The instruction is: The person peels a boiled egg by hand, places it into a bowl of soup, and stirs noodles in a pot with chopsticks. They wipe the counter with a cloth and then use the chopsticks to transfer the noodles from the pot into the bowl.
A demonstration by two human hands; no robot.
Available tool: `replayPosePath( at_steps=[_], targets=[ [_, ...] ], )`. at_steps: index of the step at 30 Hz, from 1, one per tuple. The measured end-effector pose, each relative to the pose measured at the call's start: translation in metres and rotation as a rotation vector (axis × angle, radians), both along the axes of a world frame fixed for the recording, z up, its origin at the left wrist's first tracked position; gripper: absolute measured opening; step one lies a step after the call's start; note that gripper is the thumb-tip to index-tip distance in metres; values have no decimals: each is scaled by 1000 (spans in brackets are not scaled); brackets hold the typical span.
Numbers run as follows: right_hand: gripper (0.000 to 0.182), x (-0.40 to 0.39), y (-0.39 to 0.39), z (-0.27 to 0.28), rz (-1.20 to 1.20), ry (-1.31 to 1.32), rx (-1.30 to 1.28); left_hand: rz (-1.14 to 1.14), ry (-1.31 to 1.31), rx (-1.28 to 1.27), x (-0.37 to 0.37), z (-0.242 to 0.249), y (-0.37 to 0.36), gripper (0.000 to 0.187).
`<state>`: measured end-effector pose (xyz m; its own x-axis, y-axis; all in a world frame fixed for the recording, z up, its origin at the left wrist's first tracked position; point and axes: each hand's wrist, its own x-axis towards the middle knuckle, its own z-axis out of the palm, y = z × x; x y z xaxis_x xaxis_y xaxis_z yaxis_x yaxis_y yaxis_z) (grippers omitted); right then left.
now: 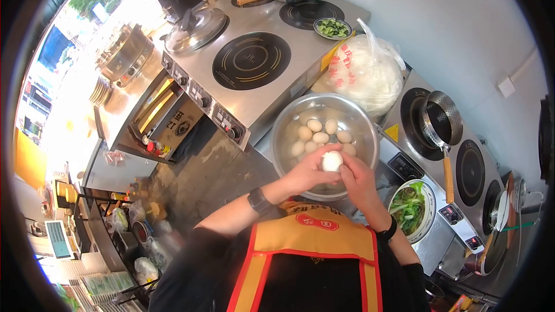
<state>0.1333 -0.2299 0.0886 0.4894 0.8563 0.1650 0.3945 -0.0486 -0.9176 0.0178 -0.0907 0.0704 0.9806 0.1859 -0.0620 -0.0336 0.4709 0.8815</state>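
Between both hands is a smooth white egg (332,161), which looks at least partly peeled. My left hand (306,173) curls around its left side with the thumb on it. From the right, my right hand (359,178) presses its fingers against the same egg. Both hands are over the near rim of a large steel bowl (280,156). Inside the bowl lie several brown-shelled eggs (321,137), apparently in water. The palms and most fingertips are hidden.
An induction cooktop (272,95) stands ahead with a glass lid (196,30) and a plate of chopped greens (333,28). Beyond the bowl sits a full plastic bag (367,75). At right are a saucepan (442,118) on a second cooktop and a bowl of leafy greens (411,211).
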Motion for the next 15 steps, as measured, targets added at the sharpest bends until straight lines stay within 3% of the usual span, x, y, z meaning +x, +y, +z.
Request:
replayPosePath(
  at_steps=[2,5,15],
  targets=[
    [29,-1,-1,-1,-31,-205,-44,8,58,19,1,0,-1,69],
    [30,-2,-2,6,-29,-259,-53,11,24,9,3,0,-1,67],
    [26,6,-3,-4,-165,-167,-57,-19,66,-109,2,0,1,65]
  ],
)
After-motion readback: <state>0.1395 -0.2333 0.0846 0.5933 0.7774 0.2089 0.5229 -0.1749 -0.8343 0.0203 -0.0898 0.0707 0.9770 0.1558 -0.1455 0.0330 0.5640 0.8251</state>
